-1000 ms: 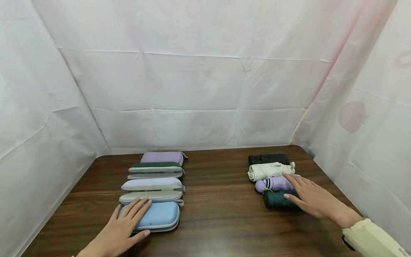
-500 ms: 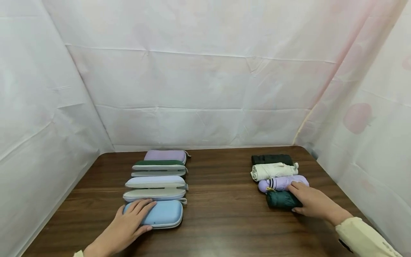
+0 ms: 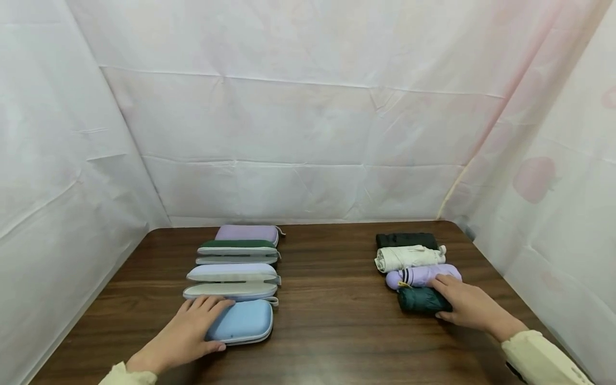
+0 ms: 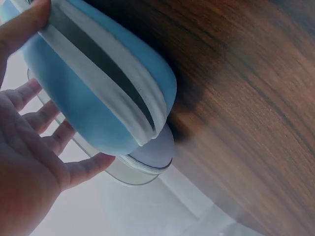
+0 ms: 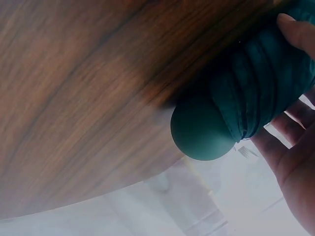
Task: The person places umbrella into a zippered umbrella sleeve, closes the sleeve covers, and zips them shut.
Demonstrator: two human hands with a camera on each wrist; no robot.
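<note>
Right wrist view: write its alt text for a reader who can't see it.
A person's right hand holds a folded dark green umbrella, thumb on one side and fingers on the other, its smooth round end showing. Behind are a brown wooden table and pale sheeting.

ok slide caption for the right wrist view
Right hand gripping a folded green umbrella, rounded end exposed, wood-grain tabletop alongside.
</note>
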